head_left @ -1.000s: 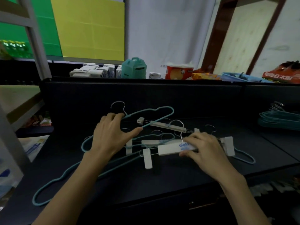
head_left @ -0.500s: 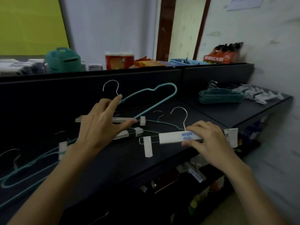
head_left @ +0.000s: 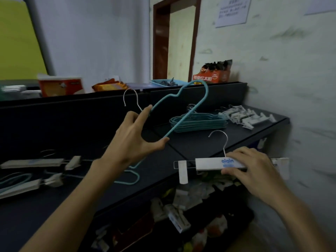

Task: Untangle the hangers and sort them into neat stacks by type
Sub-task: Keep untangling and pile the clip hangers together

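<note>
Bench: dark, matte, running along a low dark partition; I am looking down at its right end, which is meeting a pale, scuffed wall.

Room: brown-framed doorway standing behind the partition; a yellow panel showing at far left. Two paper notices are hanging on the wall; their print is too small for me to read.

Left hand: lifted above the bench, fingers and thumb pinching a teal wire hanger near its metal hook, the hanger tilting up to the right.

Right hand: gripping the white bar of a clip hanger at the bench's front edge; I am reading "aiqin" in blue on the bar, with a blurred line below it.

Sorted: a stack of teal hangers lying at the far right of the bench, and just beside it a pile of white clip hangers against the wall.

Unsorted: more clip and teal hangers lying at left, blurred.

Partition top: a red-and-white pack, a red box with lettering I cannot make out, and a blue tray.

Below the bench: mixed clutter, indistinct.
</note>
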Demonstrator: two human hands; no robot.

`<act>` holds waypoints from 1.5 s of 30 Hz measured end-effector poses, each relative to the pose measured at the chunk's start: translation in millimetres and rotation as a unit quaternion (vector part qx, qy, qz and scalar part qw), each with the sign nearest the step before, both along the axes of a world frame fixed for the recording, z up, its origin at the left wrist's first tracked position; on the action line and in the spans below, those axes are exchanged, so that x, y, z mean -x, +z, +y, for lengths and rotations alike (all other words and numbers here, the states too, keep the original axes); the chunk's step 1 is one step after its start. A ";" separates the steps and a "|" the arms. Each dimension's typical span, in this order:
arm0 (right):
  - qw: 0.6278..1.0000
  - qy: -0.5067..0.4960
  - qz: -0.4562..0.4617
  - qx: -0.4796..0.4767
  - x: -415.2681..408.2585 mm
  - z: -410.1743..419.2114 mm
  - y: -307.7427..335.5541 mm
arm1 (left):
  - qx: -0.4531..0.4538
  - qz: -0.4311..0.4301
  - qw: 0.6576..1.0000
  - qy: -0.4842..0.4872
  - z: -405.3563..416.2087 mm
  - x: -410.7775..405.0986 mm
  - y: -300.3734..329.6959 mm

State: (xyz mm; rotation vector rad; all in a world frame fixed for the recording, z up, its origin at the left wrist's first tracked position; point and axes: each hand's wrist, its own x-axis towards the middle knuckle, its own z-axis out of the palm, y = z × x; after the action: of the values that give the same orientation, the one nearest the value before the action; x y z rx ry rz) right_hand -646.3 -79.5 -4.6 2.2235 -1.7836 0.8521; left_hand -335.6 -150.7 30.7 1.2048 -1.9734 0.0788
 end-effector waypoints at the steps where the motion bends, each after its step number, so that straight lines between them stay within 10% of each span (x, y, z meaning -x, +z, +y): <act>1: 1.000 -0.006 -0.001 -0.001 15.0 -1.6 1.3 | -0.005 0.026 1.000 -0.016 -7.1 16.0 -0.3; 9: 1.000 -0.018 -0.004 0.009 95.0 -56.1 2.1 | -0.068 0.218 0.966 -0.120 -74.6 104.7 4.5; 23: 0.998 -0.007 -0.052 0.044 201.1 -212.1 41.4 | -0.170 0.488 0.806 -0.288 -228.0 186.8 0.0; 32: 0.992 0.081 -0.082 0.043 251.6 -301.3 45.9 | -0.152 0.534 0.787 -0.268 -279.5 207.7 -18.1; 45: 0.975 0.193 -0.105 -0.028 303.3 -389.3 36.6 | -0.171 0.464 0.865 -0.089 -298.0 240.7 -51.5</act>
State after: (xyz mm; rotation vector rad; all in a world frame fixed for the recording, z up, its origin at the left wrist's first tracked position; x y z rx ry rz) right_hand -949.7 -468.8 32.0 2.6569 -1.4857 1.1604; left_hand -576.3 -448.6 -20.7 0.9761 -1.2282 -0.8323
